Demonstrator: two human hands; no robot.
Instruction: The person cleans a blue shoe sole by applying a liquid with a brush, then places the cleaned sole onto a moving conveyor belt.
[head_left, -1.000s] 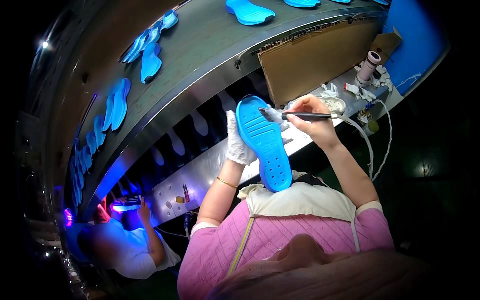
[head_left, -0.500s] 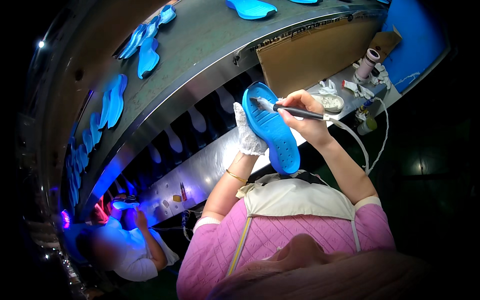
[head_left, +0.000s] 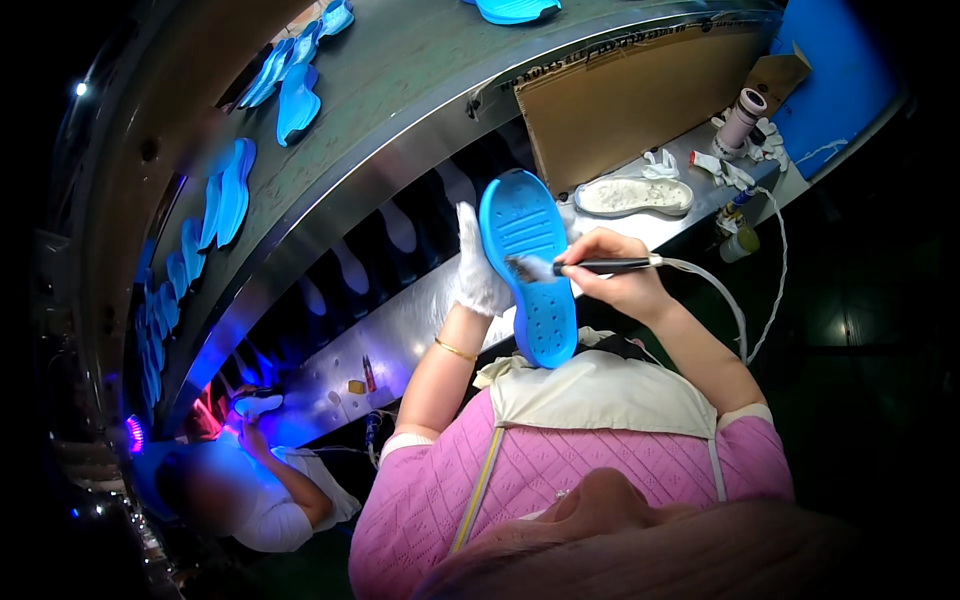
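Observation:
A blue shoe sole (head_left: 548, 325) stands nearly upright in front of my apron, its hollow, dotted and ridged face toward me. My left hand (head_left: 480, 275), in a white knit glove, grips it along the left edge; the fingers behind it are hidden. Bare, my right hand (head_left: 628, 285) pinches a brush (head_left: 612, 265) with a black handle and a pale hose at its rear end. The whitish bristles rest on the sole's inner face around its middle, just below the raised ridges.
Beyond my hands, a steel bench (head_left: 400, 318) carries an off-white sole (head_left: 634, 196), gloves (head_left: 722, 170) and a pink cylinder (head_left: 740, 122). A cardboard sheet (head_left: 640, 110) leans behind them. Blue soles (head_left: 236, 190) lie on the green conveyor (head_left: 400, 70). A co-worker (head_left: 270, 490) sits at left.
The brush has moved from the sole's upper end down to its middle. The held sole has swung more upright and slightly left, showing more of the off-white sole on the bench.

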